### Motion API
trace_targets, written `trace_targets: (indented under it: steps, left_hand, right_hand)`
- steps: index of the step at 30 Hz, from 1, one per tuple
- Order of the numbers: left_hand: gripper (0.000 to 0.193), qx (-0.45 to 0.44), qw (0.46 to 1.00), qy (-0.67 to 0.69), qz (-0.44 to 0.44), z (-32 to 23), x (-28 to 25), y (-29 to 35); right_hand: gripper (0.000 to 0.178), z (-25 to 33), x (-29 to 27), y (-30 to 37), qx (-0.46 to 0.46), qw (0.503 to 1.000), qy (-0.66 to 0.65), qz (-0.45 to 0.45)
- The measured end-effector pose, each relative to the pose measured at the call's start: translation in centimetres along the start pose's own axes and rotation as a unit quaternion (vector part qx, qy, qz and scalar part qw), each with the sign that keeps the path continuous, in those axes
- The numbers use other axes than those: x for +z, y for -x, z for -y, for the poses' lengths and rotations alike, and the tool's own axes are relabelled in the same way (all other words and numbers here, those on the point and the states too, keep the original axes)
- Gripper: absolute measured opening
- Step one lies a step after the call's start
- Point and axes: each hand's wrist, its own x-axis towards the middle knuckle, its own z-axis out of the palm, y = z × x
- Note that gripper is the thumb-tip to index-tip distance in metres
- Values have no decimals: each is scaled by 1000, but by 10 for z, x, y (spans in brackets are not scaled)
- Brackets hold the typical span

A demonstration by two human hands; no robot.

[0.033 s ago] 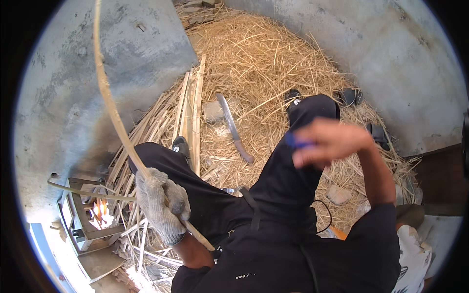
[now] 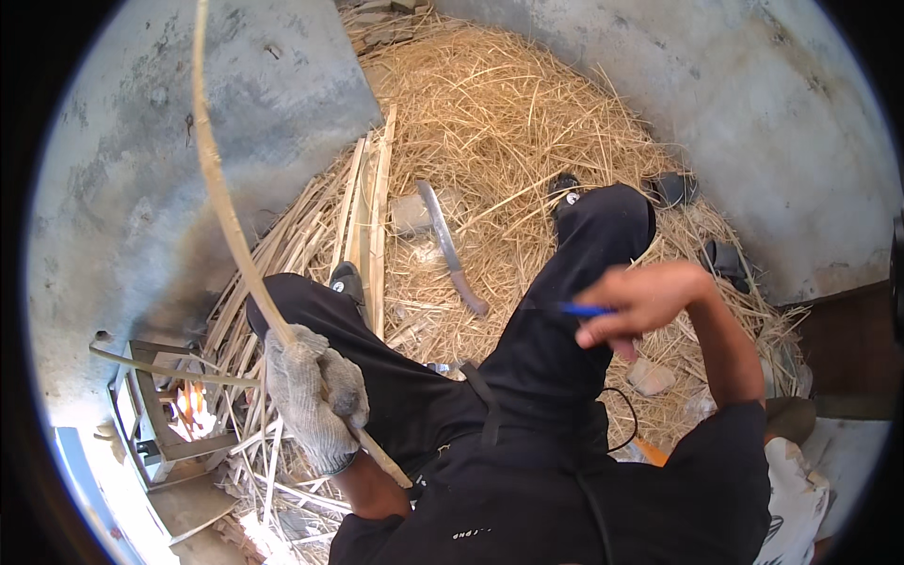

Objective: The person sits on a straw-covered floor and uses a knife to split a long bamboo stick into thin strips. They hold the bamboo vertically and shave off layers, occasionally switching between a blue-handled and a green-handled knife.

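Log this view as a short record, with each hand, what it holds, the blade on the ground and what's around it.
Left hand: gloved hand, closed around a long pale stick
Right hand: bare hand, holding a blue item, too blurred to identify
Blade: machete, brown handle resting on loose straw
Left of blade: pale flat strips
Surroundings: grey wall

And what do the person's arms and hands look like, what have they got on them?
The left hand wears a pale grey knitted glove with a ribbed cuff at the wrist. The right hand has no glove. Both arms have black sleeves that stop short of the wrists, so some forearm is bare on each side.
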Motion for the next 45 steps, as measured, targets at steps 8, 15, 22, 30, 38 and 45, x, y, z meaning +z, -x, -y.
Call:
trace_targets:
  steps: [8, 15, 22, 30, 38, 45]
  left_hand:
    - [22, -62, 997, -37, -6, 6, 3, 8]
    - [18, -134, 988, -40, 63, 12, 23, 22]
    - [24, -226, 968, 27, 104, 10, -6, 38]
    - [23, -234, 963, 97, 93, 21, -17, 34]
    - [19, -249, 947, 190, 71, 25, 0, 23]
    - [27, -206, 976, 70, 13, 13, -25, 30]
  right_hand:
    - [44, -33, -74, 74, 46, 794, 137, -590]
    - [53, 69, 94, 47, -111, 967, -211, -89]
    - [41, 128, 148, -21, -322, 941, -102, 23]
    - [56, 118, 176, -55, -408, 907, 15, -107]
    - [52, 83, 209, -114, -352, 899, 60, -255]
    - [42, 61, 118, -130, -143, 926, -81, -340]
